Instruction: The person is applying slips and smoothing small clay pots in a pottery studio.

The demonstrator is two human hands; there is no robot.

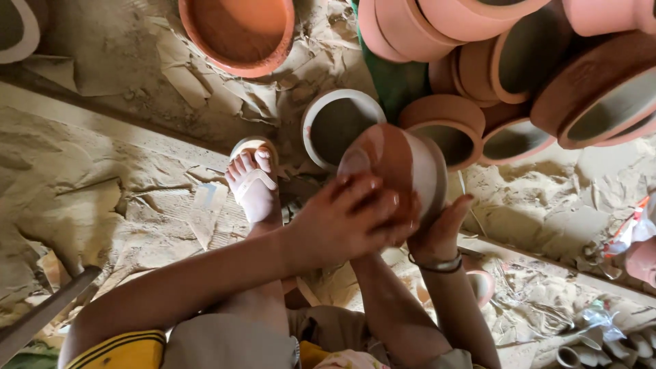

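**Inspector:** Clay pot (400, 164), round-bodied, terracotta with a pale band near its rim, is held up between both hands above the sandy floor (102, 184). It lies on its side, mouth turned to the right.

**Assistant:** State of the hands?

**Inspector:** Left hand (345, 219) is spread over the near side of the pot, fingers (372, 198) flat against the wall, fingertips reaching toward the rounded base. Right hand (437, 229) cups it from beneath, thumb raised just beside the pale band; a bangle (437, 265) sits at that wrist. Both hands are closed on the pot, neither gripping hard, so far as I can judge.

**Assistant:** Surroundings?

**Inspector:** Beyond the fingertips stands a white-rimmed pot (338, 126); past the thumb, stacked pots (519, 68). A sandalled foot (253, 184) rests left of the left hand's knuckles.

**Assistant:** Recommendation?

**Inspector:** In my judgement, keep the palm underneath bearing the weight, let the flat fingers work evenly round the wall, and hold clear of the neighbouring rims.
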